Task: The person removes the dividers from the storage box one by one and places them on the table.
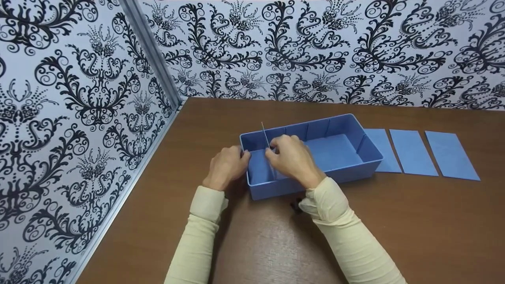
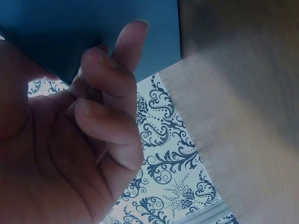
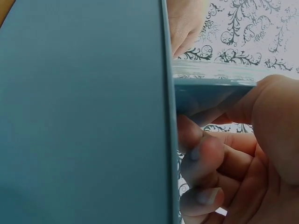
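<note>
A long blue open-topped box [image 1: 347, 174] with slots along its inner walls sits on the table. My left hand [image 1: 227, 165] grips its left end wall, thumb over the rim and other fingers outside. In the left wrist view, those curled fingers lie by the blue wall [image 2: 159, 46]. My right hand [image 1: 292, 157] pinches a thin blue divider panel [image 1: 264, 134] between thumb and fingers. The panel stands upright across the box near its left end, its top corner above the far rim. In the right wrist view, the box's side wall [image 3: 84, 112] hides part of the panel [image 3: 205, 95].
Three flat blue panels [image 1: 414, 152] lie side by side on the brown table [image 1: 434, 221], right of the box; the nearest is partly hidden behind it. A small black object [image 1: 296, 206] shows by my right wrist. Patterned walls [image 1: 307, 47] border the table behind and left.
</note>
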A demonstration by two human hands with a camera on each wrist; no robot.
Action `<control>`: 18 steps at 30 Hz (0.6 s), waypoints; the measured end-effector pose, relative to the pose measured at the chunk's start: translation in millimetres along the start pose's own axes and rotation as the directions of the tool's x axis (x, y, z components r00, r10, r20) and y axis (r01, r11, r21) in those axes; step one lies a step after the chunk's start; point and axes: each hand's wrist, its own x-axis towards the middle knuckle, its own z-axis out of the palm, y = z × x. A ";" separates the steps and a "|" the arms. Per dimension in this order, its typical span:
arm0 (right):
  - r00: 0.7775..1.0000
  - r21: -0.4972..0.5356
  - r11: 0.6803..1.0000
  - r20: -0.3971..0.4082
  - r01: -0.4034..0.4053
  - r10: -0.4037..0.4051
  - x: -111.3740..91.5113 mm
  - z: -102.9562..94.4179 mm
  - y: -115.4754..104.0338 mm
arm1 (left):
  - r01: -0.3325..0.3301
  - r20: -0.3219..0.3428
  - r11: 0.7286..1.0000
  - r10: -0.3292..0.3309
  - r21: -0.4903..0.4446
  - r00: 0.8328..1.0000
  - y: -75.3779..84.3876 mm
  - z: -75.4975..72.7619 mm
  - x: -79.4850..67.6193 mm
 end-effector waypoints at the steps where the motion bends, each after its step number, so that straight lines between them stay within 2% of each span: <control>1: 1.000 0.004 1.000 -0.004 0.002 -0.002 -0.1 -0.2 0.0 | 0.000 0.001 1.000 0.000 -0.001 1.000 0.0 0.0 -0.2; 8: 0.997 0.030 0.998 -0.044 0.061 -0.060 0.3 -0.6 1.3 | -0.003 0.011 1.000 0.003 -0.011 1.000 -0.4 -0.9 -1.0; 18: 0.998 0.044 0.998 -0.051 0.036 -0.033 1.0 -3.8 0.1 | 0.006 0.018 1.000 -0.006 -0.011 1.000 -0.5 -0.6 0.0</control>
